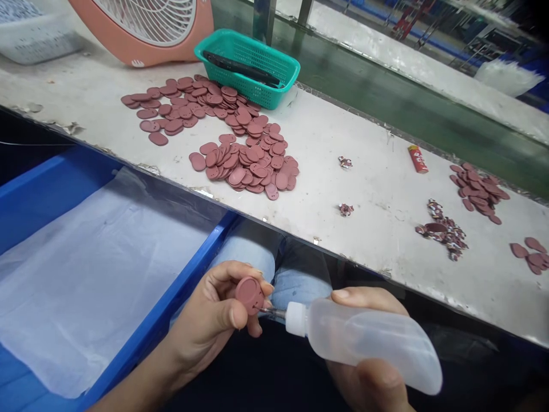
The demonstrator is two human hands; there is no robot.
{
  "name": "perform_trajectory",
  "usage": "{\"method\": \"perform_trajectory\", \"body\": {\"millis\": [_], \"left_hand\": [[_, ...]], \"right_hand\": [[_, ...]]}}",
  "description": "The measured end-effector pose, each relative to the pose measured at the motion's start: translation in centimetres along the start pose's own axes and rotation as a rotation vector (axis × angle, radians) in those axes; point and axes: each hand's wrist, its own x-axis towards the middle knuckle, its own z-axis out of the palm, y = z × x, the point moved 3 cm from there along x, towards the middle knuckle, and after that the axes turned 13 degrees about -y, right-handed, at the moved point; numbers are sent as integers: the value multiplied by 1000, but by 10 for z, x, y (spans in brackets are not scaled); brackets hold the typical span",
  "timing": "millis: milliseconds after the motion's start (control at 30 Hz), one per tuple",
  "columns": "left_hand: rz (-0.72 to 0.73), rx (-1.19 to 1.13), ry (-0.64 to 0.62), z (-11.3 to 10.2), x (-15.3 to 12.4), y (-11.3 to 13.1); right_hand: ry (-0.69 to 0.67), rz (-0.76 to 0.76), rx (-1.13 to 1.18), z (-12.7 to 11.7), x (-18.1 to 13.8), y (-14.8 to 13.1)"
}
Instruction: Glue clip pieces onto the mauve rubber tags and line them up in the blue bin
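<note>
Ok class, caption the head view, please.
Left hand holds a reddish disc; right hand holds a bottle, nozzle at the disc.

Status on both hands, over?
Left hand pinching maroon disc. Right hand gripping squeeze bottle, nozzle tip at the disc. No obstruction visible between them.

basket (259, 94) on table (364, 131), item (240, 68) inside. fan (158, 23) just left of basket. disc heap (253, 163) before basket. crate (51, 186) before basket, leftward. before basket too: disc (249, 294) in left hand (210, 315), bottle (369, 335) in right hand (369, 377).

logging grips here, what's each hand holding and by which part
Left hand: a reddish-brown disc, by its edge. Right hand: a translucent bottle, by its body.
</note>
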Motion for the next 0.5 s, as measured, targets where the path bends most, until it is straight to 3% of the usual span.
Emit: {"method": "perform_trajectory", "body": {"millis": [233,500], "left_hand": [[-16,1,20,-1,1,1],[-25,-16,30,-2,1,1]], "right_hand": [[0,42,-66,2,8,-7],[85,27,47,9,10,-2]]}}
